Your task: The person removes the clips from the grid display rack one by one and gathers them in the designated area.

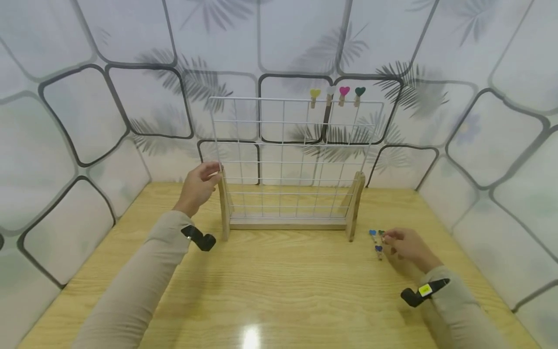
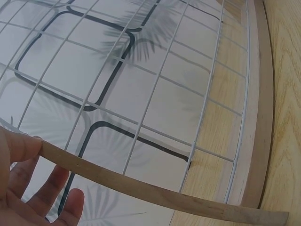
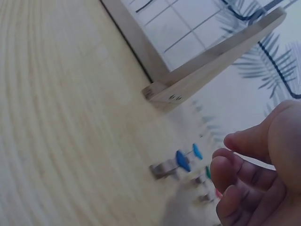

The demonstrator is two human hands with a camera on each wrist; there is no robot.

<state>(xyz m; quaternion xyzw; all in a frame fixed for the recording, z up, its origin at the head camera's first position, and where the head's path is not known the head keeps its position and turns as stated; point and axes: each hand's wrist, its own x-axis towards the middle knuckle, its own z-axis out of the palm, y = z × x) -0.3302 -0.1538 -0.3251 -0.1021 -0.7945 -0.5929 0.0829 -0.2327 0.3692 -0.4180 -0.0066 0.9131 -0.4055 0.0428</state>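
Observation:
A white wire grid rack [image 1: 282,144] stands upright in a wooden base. My left hand [image 1: 198,186] holds the top of its left wooden upright [image 2: 141,188], thumb on the near side and fingers around the edge. Over the tabletop at right, my right hand [image 1: 410,247] hovers with bent fingers beside small heart clothespins. Among these are a light blue one [image 1: 372,233], a green one [image 1: 381,233] and a dark blue one [image 3: 182,161]. A bit of red [image 3: 218,193] shows behind my fingertips in the right wrist view. Between thumb and forefinger I see no clip.
Along the rack's top wire, toward the right, sit a yellow heart clothespin [image 1: 315,94], a white one [image 1: 330,92], a pink one [image 1: 344,92] and a green one [image 1: 359,92]. Patterned cloth walls [image 1: 492,145] enclose the wooden table [image 1: 279,281] at back and sides.

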